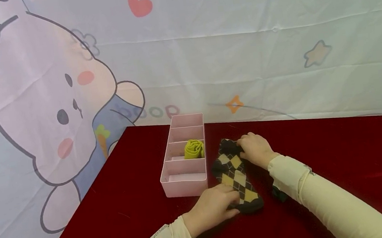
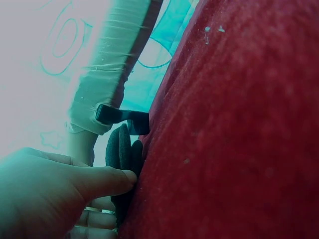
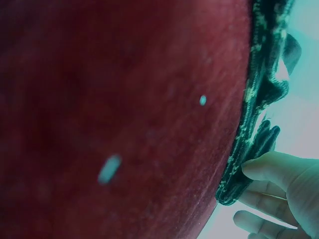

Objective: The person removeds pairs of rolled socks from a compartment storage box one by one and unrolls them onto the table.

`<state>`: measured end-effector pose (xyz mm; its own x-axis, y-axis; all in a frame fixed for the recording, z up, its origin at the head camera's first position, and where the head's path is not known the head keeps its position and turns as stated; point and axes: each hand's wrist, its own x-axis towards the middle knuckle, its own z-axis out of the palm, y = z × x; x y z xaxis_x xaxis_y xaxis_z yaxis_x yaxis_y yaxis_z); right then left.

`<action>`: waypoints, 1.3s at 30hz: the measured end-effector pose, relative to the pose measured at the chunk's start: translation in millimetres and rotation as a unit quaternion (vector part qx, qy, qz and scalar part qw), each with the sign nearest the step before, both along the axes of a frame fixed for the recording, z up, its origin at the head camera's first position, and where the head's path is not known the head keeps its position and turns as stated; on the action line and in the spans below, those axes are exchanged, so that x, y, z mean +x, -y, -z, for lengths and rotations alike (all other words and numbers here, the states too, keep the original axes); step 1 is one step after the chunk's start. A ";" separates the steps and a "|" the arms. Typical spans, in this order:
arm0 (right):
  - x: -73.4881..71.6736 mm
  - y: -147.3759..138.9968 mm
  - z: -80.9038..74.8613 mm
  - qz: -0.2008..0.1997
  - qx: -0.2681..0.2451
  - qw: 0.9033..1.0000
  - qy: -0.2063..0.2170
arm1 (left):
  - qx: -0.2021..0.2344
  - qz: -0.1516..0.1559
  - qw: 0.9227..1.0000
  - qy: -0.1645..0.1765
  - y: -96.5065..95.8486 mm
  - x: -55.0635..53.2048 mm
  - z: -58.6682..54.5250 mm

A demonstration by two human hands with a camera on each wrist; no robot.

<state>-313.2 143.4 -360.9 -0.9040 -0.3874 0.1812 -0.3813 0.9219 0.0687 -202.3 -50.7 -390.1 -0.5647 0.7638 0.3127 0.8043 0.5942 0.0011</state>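
Note:
An argyle sock (image 1: 233,169), black with yellow and beige diamonds, lies lengthwise on the red cloth; it may be a stacked pair. My left hand (image 1: 215,204) pinches its near end by the left edge. In the left wrist view the thumb presses the dark layered fabric (image 2: 122,154), with fingers on the other side. At the far end, my right hand (image 1: 256,149) pinches the sock's right edge. The right wrist view shows that thumb on the patterned knit (image 3: 239,154) with fingers beyond it.
Left of the sock stands a pink divided box (image 1: 186,188). A rolled yellow-green cloth item (image 1: 193,149) sits in its second compartment from the near end. A dark green item (image 1: 279,193) is partly hidden under my right sleeve. A printed curtain (image 1: 205,54) hangs behind the table.

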 end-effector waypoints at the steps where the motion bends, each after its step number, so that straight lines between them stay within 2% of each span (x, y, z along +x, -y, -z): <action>1: -0.5 0.1 0.0 0.000 0.004 1.000 0.000 | 0.000 0.000 1.000 -0.001 -0.1 0.0 0.1; 15: -9.5 2.6 0.5 -0.032 0.039 0.998 -0.027 | 0.003 0.003 1.000 -0.010 0.8 -0.6 1.3; 24: -13.1 -2.1 -0.6 -0.022 0.006 0.999 -0.033 | 0.004 0.006 1.000 -0.014 0.7 -0.7 2.1; 32: -20.7 -6.0 -3.1 -0.012 -0.010 0.998 -0.064 | 0.002 0.008 1.000 -0.011 0.5 0.0 0.0; 39: -27.8 -9.9 -4.3 -0.014 -0.053 0.997 -0.054 | 0.006 0.012 1.000 -0.006 1.2 0.3 -0.1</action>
<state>-340.9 153.3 -356.6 -0.8660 -0.3864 0.3174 -0.4031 0.9151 0.0142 -202.0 -51.9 -390.0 -0.5432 0.7726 0.3285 0.8179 0.5753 -0.0006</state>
